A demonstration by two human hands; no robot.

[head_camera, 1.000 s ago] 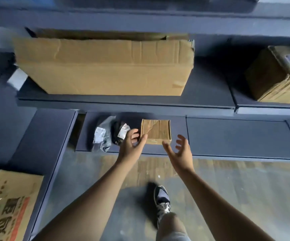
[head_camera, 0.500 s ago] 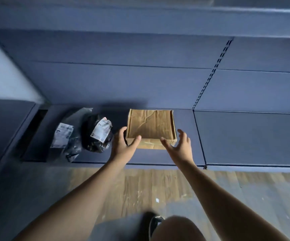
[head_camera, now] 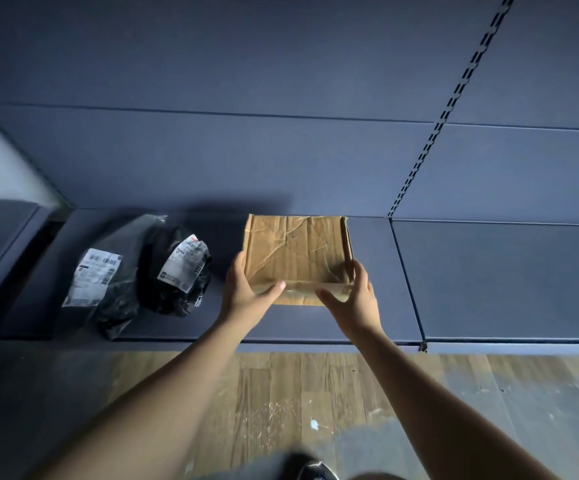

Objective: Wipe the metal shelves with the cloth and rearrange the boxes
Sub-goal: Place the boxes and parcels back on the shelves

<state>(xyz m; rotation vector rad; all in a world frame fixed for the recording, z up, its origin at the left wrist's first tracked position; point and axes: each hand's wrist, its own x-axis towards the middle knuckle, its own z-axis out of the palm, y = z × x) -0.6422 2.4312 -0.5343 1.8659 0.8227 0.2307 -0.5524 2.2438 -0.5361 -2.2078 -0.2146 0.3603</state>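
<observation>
Inspector: State the position of the cardboard box (head_camera: 296,252).

Technician: The box sits on the lowest metal shelf (head_camera: 378,306), with its far edge at the blue back panel (head_camera: 246,161). Its top face is creased and covered in wrinkled tape. Whether its near edge has left the shelf surface cannot be determined.

Inspector: State the condition of both hands.

Technician: The left hand (head_camera: 246,292) grasps the box at its near left corner: the thumb lies across the top face and the fingers wrap the left side. The right hand (head_camera: 354,296) grasps the near right corner in mirror fashion, thumb on the top face and fingers along the right side. Both forearms are bare and extend from the bottom of the view.

Inspector: List adjacent items.

Technician: Two black plastic parcels lie on the same shelf, to the left of the box. The nearer parcel (head_camera: 177,271), just beside the left hand, carries a white shipping label. The flatter parcel (head_camera: 108,292) lies further left, touching the first, with its own label. A slotted upright (head_camera: 430,140) runs up the back panel to the right of the box. A wooden floor (head_camera: 281,393) lies below the shelf, and a shoe (head_camera: 312,471) shows at the bottom edge.
</observation>
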